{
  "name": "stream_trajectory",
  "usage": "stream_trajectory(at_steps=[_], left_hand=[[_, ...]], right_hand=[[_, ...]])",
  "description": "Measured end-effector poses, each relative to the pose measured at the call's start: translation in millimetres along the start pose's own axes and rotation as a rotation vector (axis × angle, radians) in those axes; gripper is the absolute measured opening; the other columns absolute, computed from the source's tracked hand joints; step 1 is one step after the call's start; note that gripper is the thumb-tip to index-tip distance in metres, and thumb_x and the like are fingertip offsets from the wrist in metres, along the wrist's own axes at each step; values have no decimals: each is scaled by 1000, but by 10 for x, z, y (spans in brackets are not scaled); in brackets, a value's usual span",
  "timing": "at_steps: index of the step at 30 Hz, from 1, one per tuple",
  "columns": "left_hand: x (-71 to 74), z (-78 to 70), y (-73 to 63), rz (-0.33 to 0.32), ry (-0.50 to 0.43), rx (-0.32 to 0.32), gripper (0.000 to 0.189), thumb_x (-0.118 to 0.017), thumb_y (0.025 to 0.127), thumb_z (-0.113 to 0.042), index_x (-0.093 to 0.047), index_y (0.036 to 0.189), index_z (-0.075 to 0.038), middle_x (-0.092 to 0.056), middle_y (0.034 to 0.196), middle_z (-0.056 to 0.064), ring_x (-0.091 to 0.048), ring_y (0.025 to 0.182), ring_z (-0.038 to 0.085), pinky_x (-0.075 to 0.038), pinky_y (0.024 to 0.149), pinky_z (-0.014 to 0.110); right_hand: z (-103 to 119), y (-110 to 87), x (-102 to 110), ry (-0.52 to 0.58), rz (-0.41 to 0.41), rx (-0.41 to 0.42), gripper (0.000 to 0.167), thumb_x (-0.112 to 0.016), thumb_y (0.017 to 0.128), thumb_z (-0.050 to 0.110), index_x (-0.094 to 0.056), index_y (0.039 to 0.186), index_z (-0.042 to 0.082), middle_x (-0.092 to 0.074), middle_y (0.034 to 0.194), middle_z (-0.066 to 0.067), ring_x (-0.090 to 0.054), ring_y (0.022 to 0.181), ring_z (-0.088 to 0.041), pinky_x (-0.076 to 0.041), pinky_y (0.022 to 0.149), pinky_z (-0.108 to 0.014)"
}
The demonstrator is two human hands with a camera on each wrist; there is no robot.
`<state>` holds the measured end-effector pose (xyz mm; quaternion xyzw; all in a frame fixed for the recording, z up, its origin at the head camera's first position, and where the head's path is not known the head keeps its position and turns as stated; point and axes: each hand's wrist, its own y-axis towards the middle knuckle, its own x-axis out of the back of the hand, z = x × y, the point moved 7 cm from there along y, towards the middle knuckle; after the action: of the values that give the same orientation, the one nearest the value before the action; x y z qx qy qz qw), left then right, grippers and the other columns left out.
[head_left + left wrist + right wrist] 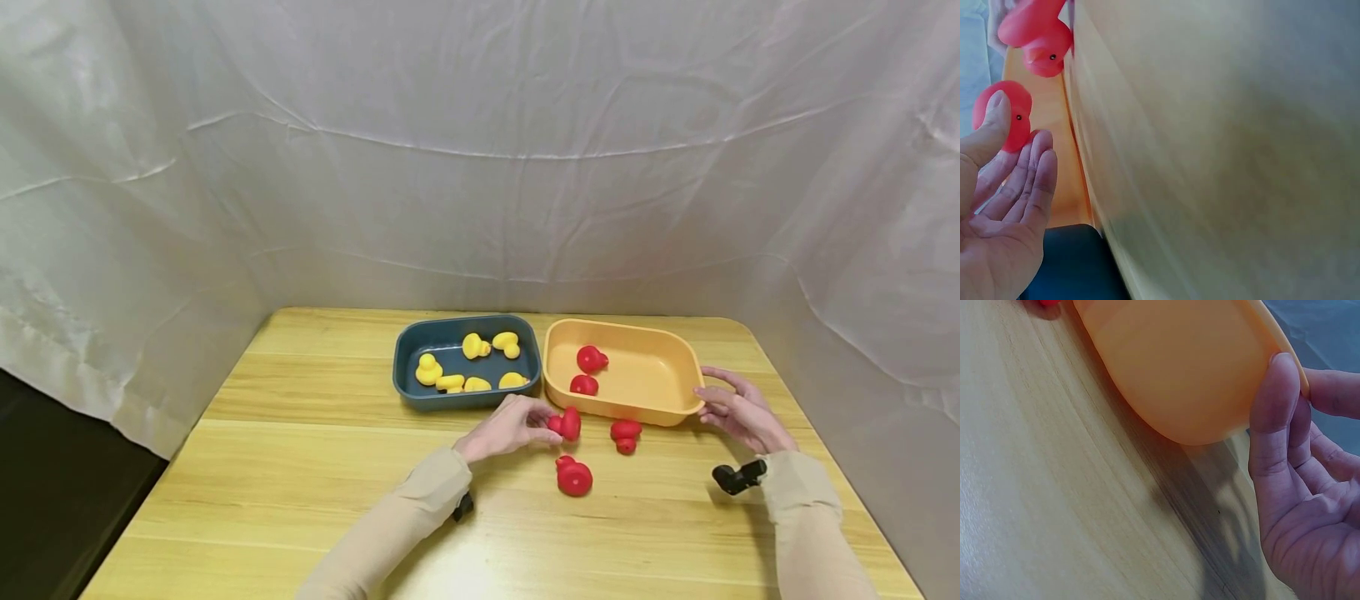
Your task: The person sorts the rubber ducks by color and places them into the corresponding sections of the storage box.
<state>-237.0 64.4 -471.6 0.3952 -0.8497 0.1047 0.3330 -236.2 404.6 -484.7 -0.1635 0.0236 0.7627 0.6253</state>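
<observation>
My left hand (510, 431) holds a small red rubber duck (571, 424) between thumb and fingers, low in front of the orange tub. In the left wrist view, the thumb lies across this duck (1020, 125). My right hand (742, 412) pinches the right end of the orange tub (637, 410), its thumb and fingers on either side of the rim (1300, 378) in the right wrist view. Inside that tub, toward its left, are two red ducks (591, 359). On the table before it lie two more, one red duck (626, 436) close to the tub and another red duck (574, 477) nearer me.
A dark blue tub (420, 401) with several yellow ducks (429, 369) stands left of the orange one, close beside it. Both rest toward the back of the wooden table (300, 433). Pale cloth (480, 208) hangs behind and along the sides.
</observation>
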Motion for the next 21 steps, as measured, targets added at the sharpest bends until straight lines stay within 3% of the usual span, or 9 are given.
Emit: stream_trajectory(at_steps=[6, 16, 21], left_hand=[[38, -65, -17, -52, -40, -4, 25, -78, 88, -30, -76, 105, -10, -77, 96, 1, -61, 81, -1, -53, 76, 13], [96, -132, 0, -117, -105, 65, 37, -78, 88, -34, -75, 115, -8, -77, 106, 5, -66, 86, 4, -55, 80, 15], [134, -190, 40, -134, -114, 61, 35, -78, 89, -34, -76, 113, -8, -78, 103, 4, -65, 83, 1, -55, 77, 15]], right_hand=[[-9, 7, 7, 25, 6, 3, 30, -50, 103, -1, -50, 125, 19, -73, 87, -4, -71, 69, -13, -62, 63, -23], [-10, 10, 9, 30, 1, 2, 30, -50, 103, -1, -50, 125, 19, -73, 86, -4, -70, 69, -13, -62, 63, -23], [-13, 9, 15, 28, -5, -1, 30, -50, 103, 0, -51, 125, 20, -73, 85, -4, -70, 68, -13, -62, 63, -23]])
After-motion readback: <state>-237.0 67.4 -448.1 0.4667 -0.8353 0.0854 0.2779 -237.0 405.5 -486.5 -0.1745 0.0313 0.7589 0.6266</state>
